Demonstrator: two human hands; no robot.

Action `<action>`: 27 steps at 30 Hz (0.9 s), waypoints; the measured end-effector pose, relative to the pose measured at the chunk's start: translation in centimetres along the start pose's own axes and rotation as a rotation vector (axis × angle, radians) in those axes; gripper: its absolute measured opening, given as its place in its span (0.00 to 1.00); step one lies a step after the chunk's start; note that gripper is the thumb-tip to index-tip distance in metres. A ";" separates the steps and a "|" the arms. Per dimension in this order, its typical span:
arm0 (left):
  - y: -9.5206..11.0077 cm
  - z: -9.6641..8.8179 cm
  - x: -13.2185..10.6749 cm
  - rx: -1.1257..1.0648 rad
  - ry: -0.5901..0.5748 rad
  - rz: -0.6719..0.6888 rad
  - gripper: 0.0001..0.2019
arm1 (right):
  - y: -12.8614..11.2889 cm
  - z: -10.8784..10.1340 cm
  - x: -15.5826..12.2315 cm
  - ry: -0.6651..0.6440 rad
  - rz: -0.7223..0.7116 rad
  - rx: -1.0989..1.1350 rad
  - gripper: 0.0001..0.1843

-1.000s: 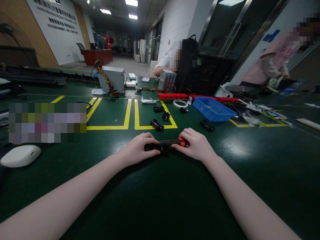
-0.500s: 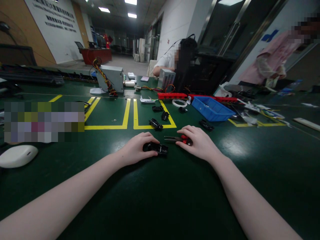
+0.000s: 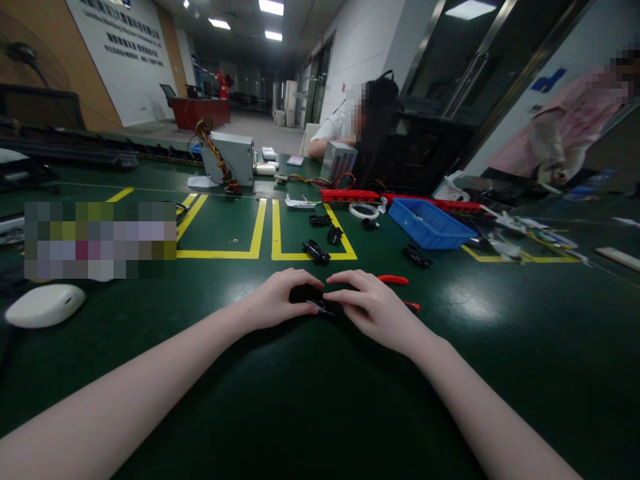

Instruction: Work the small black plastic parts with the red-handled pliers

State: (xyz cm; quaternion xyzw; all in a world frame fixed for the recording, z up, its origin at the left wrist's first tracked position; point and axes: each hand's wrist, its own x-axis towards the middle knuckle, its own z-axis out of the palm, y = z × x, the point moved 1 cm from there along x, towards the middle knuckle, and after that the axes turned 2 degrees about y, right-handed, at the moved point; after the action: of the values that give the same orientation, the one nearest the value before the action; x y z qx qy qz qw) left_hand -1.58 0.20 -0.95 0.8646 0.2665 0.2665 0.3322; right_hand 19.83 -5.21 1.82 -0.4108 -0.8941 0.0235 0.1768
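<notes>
My left hand (image 3: 273, 300) is closed around a small black plastic part (image 3: 319, 303), thumb on the near side and fingers over the far side. My right hand (image 3: 373, 303) reaches in from the right with its fingers stretched and apart. Its fingertips are at the right end of the part; whether they press on it is hard to tell. Pliers with red handles (image 3: 394, 279) lie on the green table behind the right hand, which hides their jaws.
Several similar black parts (image 3: 317, 251) lie by the yellow tape (image 3: 225, 255). A blue bin (image 3: 433, 227), a white ring (image 3: 363, 211) and red strips (image 3: 350, 195) are farther back. A white mouse-like object (image 3: 45, 305) sits at left. Another person (image 3: 330, 130) sits opposite.
My right hand has let go of the pliers, which now lie on the table, and has moved left to the black part. My left hand keeps its hold.
</notes>
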 end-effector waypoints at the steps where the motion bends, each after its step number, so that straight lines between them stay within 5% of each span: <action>1: 0.0 0.0 0.0 0.006 -0.001 0.003 0.16 | -0.1 0.1 0.0 -0.019 0.000 0.007 0.18; 14: 0.2 0.0 0.0 0.048 -0.010 0.031 0.16 | -0.6 0.4 0.6 -0.023 0.014 0.026 0.07; 27: 0.6 -0.1 0.0 0.117 -0.045 0.033 0.13 | 0.2 1.8 0.9 0.252 0.198 0.270 0.06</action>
State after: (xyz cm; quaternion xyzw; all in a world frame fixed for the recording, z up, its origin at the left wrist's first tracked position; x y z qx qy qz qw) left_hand -1.51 -0.17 -0.42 0.8927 0.2597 0.2363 0.2825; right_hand 18.82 -4.24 0.40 -0.4689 -0.8089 0.1087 0.3377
